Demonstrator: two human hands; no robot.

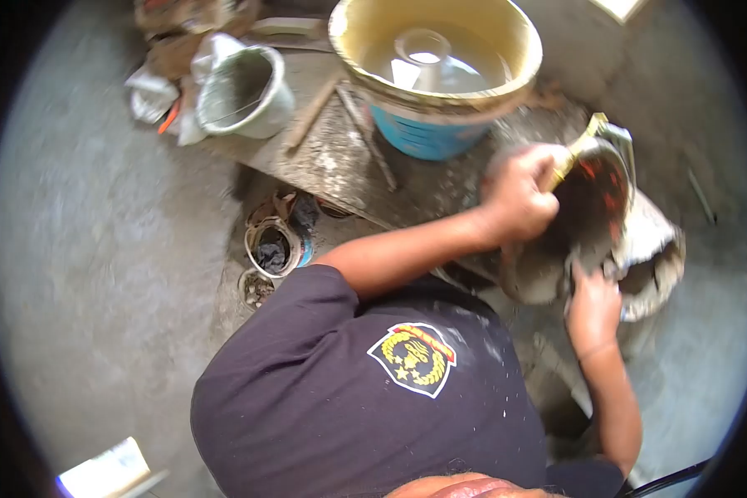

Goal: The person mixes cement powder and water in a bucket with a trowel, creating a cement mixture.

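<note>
Blurred left hand (pixel 519 197) closes on a yellow-handled brush (pixel 574 151) inside the reddish pot (pixel 599 207) – bristles hidden – right hand (pixel 593 309) grips its lower rim; nearby bucket (pixel 436 70) holds cloudy water.

One head-worn fisheye view looks steeply down from close above the person's shoulder (pixel 349 373) toward the floor (pixel 100 249).

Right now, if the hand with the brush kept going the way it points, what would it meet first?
Probably the dark inside of the pot: the left hand points its brush there, though depth is unclear.
</note>
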